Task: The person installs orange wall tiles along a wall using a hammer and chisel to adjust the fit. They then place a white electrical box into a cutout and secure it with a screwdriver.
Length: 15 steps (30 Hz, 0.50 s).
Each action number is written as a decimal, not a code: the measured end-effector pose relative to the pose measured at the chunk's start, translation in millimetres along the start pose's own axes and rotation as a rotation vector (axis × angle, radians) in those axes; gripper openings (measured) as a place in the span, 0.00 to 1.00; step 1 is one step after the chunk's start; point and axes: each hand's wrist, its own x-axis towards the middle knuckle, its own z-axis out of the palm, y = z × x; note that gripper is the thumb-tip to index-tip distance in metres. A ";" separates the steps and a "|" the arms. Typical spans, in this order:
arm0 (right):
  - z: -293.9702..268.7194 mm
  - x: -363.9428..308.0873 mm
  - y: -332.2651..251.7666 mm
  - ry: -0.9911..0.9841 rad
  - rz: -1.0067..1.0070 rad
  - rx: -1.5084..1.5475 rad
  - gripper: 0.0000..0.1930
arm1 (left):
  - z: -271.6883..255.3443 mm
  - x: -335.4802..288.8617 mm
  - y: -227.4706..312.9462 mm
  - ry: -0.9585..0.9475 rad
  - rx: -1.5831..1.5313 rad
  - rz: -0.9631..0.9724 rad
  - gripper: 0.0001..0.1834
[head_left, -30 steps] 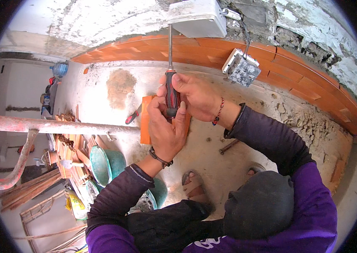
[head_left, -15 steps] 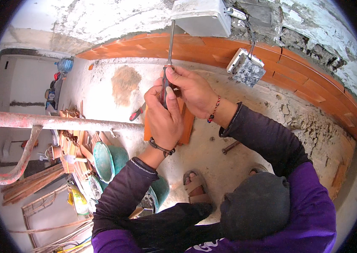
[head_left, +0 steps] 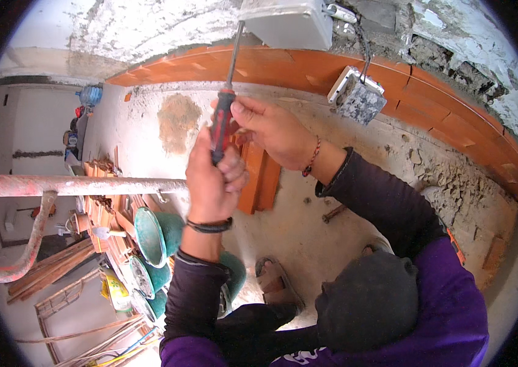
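Observation:
A long screwdriver (head_left: 223, 119) with a black and red handle points up and away from me, its shaft leaning slightly right. Its tip meets the lower left corner of a white box (head_left: 289, 25) on the wall. My left hand (head_left: 211, 186) is closed around the lower end of the handle. At the handle's upper part, my right hand (head_left: 280, 133) is closed, with thumb and curled fingers against it; some fingertips are hidden behind the handle. A cable runs from the box's right side to a smaller mortar-smeared electrical box (head_left: 360, 101).
Orange tiles (head_left: 259, 177) lie stacked below my hands. A rusty pipe frame (head_left: 75, 185) juts in from the left. Green buckets (head_left: 173, 235), a trowel (head_left: 109, 233) and wood strips (head_left: 51, 266) are at the left. Orange tiling (head_left: 430, 119) lines the wall base.
The screwdriver's handle has swung left, so the shaft tilts more. My left hand moved left and lower along with it. My right hand shifted only slightly.

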 end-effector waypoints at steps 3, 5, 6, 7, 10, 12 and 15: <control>4.7 9.1 -0.9 -0.046 -0.022 0.050 0.17 | -20.0 8.5 33.6 -0.247 -0.281 -0.246 0.22; 13.1 16.7 0.8 -0.126 -0.116 0.118 0.17 | -15.4 0.7 38.6 -0.177 -0.140 -0.162 0.21; 13.5 19.3 2.5 -0.155 -0.166 0.148 0.17 | -5.6 -3.1 32.1 -0.099 -0.033 -0.096 0.21; 12.3 20.8 3.3 -0.132 -0.150 0.155 0.17 | 2.2 -4.1 24.7 -0.020 0.074 -0.029 0.20; 9.7 19.8 6.5 -0.084 -0.111 0.212 0.17 | 4.6 3.6 1.5 0.294 0.943 0.660 0.17; 8.6 19.4 5.7 -0.090 -0.098 0.285 0.17 | 1.0 4.4 -7.0 0.366 1.344 0.975 0.15; 7.4 14.3 5.1 -0.071 -0.075 0.264 0.17 | 0.6 11.9 -16.2 0.350 1.398 1.177 0.17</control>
